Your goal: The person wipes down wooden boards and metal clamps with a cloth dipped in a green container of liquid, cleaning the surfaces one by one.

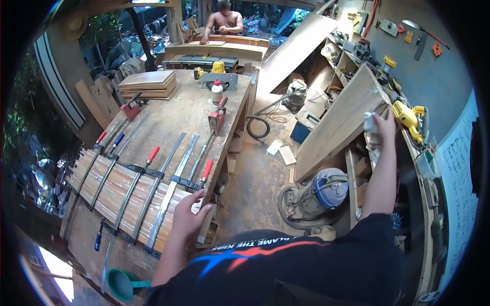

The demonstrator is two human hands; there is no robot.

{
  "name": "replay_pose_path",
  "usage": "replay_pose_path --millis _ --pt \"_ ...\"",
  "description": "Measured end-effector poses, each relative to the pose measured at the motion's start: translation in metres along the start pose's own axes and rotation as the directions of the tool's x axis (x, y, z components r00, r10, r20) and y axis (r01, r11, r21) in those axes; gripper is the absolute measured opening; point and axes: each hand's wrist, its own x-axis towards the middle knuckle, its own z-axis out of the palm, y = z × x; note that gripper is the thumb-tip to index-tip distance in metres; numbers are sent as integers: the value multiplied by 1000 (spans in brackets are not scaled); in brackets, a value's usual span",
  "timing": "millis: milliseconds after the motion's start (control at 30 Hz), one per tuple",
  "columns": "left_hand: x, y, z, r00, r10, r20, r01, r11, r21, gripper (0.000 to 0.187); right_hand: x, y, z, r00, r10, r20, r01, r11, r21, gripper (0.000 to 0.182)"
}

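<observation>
My right hand [384, 126] reaches out to the shelf side, its fingers closed around a small crumpled whitish thing [369, 122] whose kind I cannot tell. Just right of that hand sits a yellow power tool [408, 120], and a wide wooden panel [339, 125] leans to its left. My left hand [188, 213] is open, thumb and fingers apart, beside the workbench edge. Near its fingertips is the red handle of a bar clamp [206, 170]. Several bar clamps lie across a glued-up panel of wooden strips [102, 179] on the workbench [153, 120].
A shop vacuum [329, 189] stands on the floor before me, with a second vacuum [295, 96] farther back. The bench holds stacked boards [148, 84], a glue bottle [217, 92] and a circular saw [218, 74]. A person [224, 23] works behind long boards. A green dipper [120, 285] is lower left.
</observation>
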Motion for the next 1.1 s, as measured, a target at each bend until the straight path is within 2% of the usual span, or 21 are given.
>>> replay_pose_path --millis 33,67,100,133,233,267,367,433,467,500,533,567,600,633,667,767,833,900,967,1067,1100 --pt "1 3 7 1000 8 20 -7 1000 -27 53 -13 -17 7 992 -61 107 56 997 43 91" --pt "0 9 12 998 -8 65 10 1000 -22 54 -50 -80 6 964 -174 201 154 982 111 91" --pt "-4 16 18 991 -29 133 30 1000 -7 54 -74 -114 17 893 -411 180 386 908 161 94" --pt "-6 23 23 981 -45 189 45 999 7 55 -121 -190 2 872 -255 418 66 907 416 97" --pt "-6 29 46 955 9 297 -44 993 112 55 -170 -241 -8 704 -475 528 291 871 396 106" --pt "-6 40 51 953 3 303 -42 992 122 55 -185 -241 -6 670 -458 584 214 873 439 104" --pt "-7 66 67 952 93 290 -135 982 129 55 -226 -165 64 582 -496 644 93 827 554 96" --pt "-14 92 70 960 67 272 -94 992 89 53 -277 -72 104 511 -277 814 20 950 311 87" --pt "-21 92 72 968 63 242 -87 992 92 53 -314 16 140 472 -156 868 -8 983 181 83" --pt "-29 91 76 974 65 215 -86 992 91 53 -352 63 126 316 195 928 -329 940 -86 54" --pt "-39 97 74 978 15 206 -36 994 100 53 -400 175 147 257 148 955 -415 910 -29 29" --pt "-48 96 77 983 -17 182 -3 994 109 53 -428 183 97 104 270 957 -815 575 -73 19" --pt "-64 93 76 986 -50 161 30 991 127 53 -445 195 55 149 349 925 -732 668 -134 18" --pt "-80 89 70 985 -90 149 66 985 158 53 -467 238 37 40 336 941 -735 648 -200 17" --pt "-96 82 65 990 -93 110 70 978 195 53 -475 251 12 13 363 932 -718 652 -244 17" --pt "-134 52 38 975 -218 -44 219 904 366 52 -489 265 -19 -17 434 901 -746 594 -300 14" --pt "-137 53 7 907 -409 -97 419 854 310 53 -472 252 -24 -26 441 897 -747 588 -310 13" --pt "-148 1 -23 940 -281 -192 340 816 468 51 -448 191 -13 -67 406 912 -711 622 -329 14" --pt "-151 -38 -50 904 -328 -274 423 777 465 48 -452 169 23 -79 182 980 -652 734 -189 16" --pt "-157 -76 -85 768 -517 -378 632 708 316 43 -454 71 55 -112 -4 994 -497 866 -53 15" --pt "-161 -85 -90 777 -505 -375 623 702 345 41 -459 38 64 -110 -74 991 -448 894 17 15"
